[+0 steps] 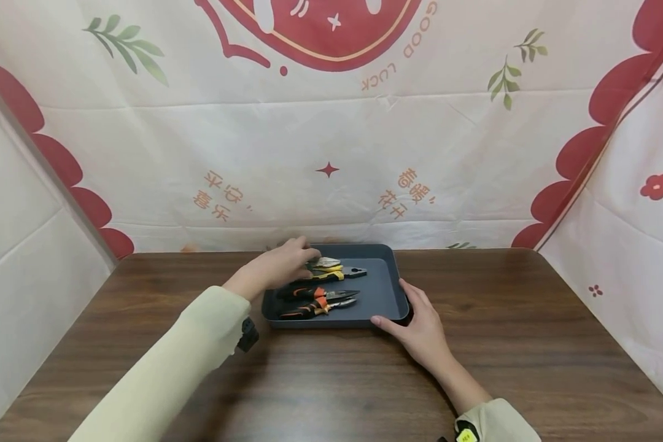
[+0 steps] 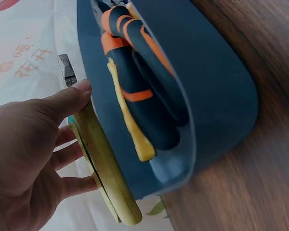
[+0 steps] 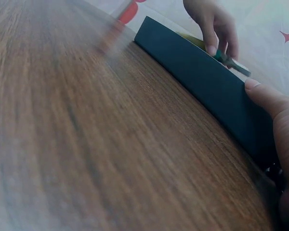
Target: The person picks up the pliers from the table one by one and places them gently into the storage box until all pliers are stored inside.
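Note:
In the head view a dark blue-grey tray [image 1: 376, 285] lies on the table with several pliers in it. My left hand [image 1: 280, 264] is over its far left part, holding pliers with yellow-green handles [image 2: 108, 166] between thumb and fingers. Nearer me in the tray lie black-and-yellow pliers [image 1: 334, 276], black-and-orange long-nose pliers [image 1: 309, 293] and another black-and-orange pair [image 1: 304, 310]. All their jaws point right. My right hand [image 1: 422, 328] grips the tray's near right corner, thumb on the near wall and fingers along the right side.
The brown wooden table [image 1: 331, 380] extends around the tray. A white printed cloth [image 1: 287, 147] hangs behind its far edge, and more cloth stands at both sides. A dark device [image 1: 248, 335] sits at the left wrist.

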A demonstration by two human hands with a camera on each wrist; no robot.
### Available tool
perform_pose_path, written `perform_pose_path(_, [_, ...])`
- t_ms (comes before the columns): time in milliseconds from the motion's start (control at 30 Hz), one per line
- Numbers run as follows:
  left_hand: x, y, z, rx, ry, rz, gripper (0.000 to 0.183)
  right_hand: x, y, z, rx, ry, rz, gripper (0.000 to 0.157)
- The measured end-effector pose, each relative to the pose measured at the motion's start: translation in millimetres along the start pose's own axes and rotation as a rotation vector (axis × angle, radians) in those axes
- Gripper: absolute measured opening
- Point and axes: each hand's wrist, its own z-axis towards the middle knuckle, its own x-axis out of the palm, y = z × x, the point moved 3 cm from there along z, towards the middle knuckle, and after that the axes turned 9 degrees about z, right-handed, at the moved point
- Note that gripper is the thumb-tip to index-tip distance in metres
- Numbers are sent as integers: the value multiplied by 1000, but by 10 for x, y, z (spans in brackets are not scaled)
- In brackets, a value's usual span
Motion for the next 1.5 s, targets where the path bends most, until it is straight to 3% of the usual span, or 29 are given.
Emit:
perform_pose_path(267, [91, -37, 226, -3, 74, 35, 46, 21, 9, -1, 6, 6, 17, 101])
perform_pose_path(633, [91, -152, 415, 28, 98, 17, 45, -9, -8, 2, 11, 4, 6, 100])
perform_pose_path(967, [163, -204, 499, 12, 127, 63, 42, 6, -34, -16, 2, 0, 23, 101])
perform_pose_path(1500, [229, -242, 513, -42, 141, 5, 46, -12, -24, -14, 2, -5, 33, 101])
